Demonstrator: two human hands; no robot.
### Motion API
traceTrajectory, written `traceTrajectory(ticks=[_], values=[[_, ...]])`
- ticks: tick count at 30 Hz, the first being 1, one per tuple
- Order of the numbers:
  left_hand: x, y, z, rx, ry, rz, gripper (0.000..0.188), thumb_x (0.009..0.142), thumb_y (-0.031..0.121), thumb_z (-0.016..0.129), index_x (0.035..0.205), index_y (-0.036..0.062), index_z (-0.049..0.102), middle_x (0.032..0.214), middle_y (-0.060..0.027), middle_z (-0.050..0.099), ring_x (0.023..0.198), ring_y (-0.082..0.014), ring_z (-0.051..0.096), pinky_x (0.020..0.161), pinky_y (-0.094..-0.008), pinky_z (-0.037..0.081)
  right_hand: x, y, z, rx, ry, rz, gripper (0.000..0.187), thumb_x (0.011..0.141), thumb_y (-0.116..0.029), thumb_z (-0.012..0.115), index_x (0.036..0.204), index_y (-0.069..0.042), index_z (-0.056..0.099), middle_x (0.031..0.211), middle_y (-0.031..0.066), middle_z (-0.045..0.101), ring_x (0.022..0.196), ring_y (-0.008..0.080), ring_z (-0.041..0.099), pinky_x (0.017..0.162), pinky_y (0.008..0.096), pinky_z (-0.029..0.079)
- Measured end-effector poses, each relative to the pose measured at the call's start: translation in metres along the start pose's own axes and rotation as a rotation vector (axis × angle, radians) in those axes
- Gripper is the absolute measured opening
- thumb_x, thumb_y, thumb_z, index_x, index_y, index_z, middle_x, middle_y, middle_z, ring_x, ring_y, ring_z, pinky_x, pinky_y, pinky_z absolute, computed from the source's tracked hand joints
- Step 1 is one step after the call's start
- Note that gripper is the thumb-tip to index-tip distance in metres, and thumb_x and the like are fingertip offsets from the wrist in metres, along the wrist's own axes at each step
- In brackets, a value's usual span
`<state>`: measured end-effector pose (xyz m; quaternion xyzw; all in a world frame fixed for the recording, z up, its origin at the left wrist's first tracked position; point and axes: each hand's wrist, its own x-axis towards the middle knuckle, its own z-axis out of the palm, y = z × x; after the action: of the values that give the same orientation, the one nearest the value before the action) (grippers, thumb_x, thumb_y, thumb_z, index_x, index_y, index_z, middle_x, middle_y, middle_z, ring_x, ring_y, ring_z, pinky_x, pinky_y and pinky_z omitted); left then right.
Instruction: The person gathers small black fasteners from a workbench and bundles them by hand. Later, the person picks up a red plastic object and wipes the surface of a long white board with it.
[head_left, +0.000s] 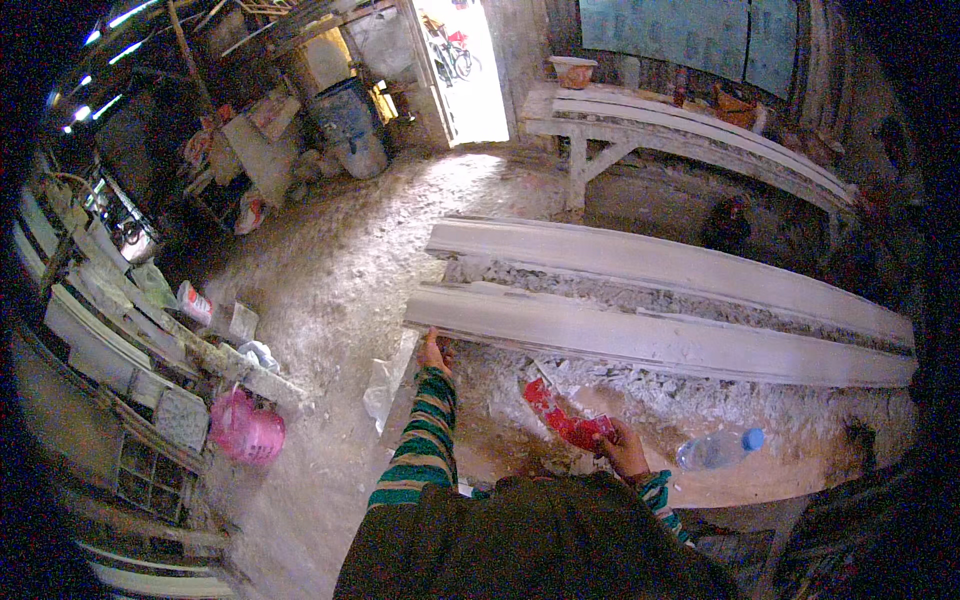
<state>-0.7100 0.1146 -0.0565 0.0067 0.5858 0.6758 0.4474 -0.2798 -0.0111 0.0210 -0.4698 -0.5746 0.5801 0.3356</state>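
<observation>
Two long white plaster mouldings lie side by side on a plaster-covered bench. The near white moulding [560,325] has its left end by my left hand [434,354], whose fingers grip its near edge; some of them are hidden underneath. My right hand [626,452] is closed on one end of a curved red strip [556,416], worn and spotted with white. That strip is held above the bench's near side, apart from the moulding. Beyond lies the far white moulding [640,262], with rough plaster crumbs in the gap between the two.
A clear bottle with a blue cap [718,450] lies on the bench [740,486], right of my right hand. On the floor at left stands a pink bucket [247,428]. Racks of mouldings [95,335] line the left side. Another long table [690,120] stands behind, near a bright doorway [470,80].
</observation>
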Motion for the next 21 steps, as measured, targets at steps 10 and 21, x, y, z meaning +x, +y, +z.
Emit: traceTrajectory(ticks=[10,21], values=[[0.031,-0.01,-0.018,0.083,-0.04,0.06,0.03,0.077,0.041,0.067,0.077,0.0136,0.055,0.059,-0.0004,0.053,0.041,-0.0111,0.045,0.032,-0.0228,0.03,0.004,0.02,0.0,0.02,0.029,-0.008,0.031,0.084,-0.016,0.062,0.109,0.0,0.052,0.089,0.0059,0.062,0.069,0.013,0.058,0.058,0.0277,0.049],[-0.015,-0.003,-0.004,0.274,-0.013,0.021,0.038,0.073,0.044,0.069,0.08,0.0094,0.056,0.07,-0.0028,0.057,0.047,-0.0168,0.052,0.034,-0.0253,0.033,0.003,0.011,-0.001,0.059,-0.061,0.117,0.036,0.085,-0.013,0.061,0.116,0.0,0.049,0.096,0.0056,0.061,0.072,0.0121,0.057,0.058,0.026,0.048]])
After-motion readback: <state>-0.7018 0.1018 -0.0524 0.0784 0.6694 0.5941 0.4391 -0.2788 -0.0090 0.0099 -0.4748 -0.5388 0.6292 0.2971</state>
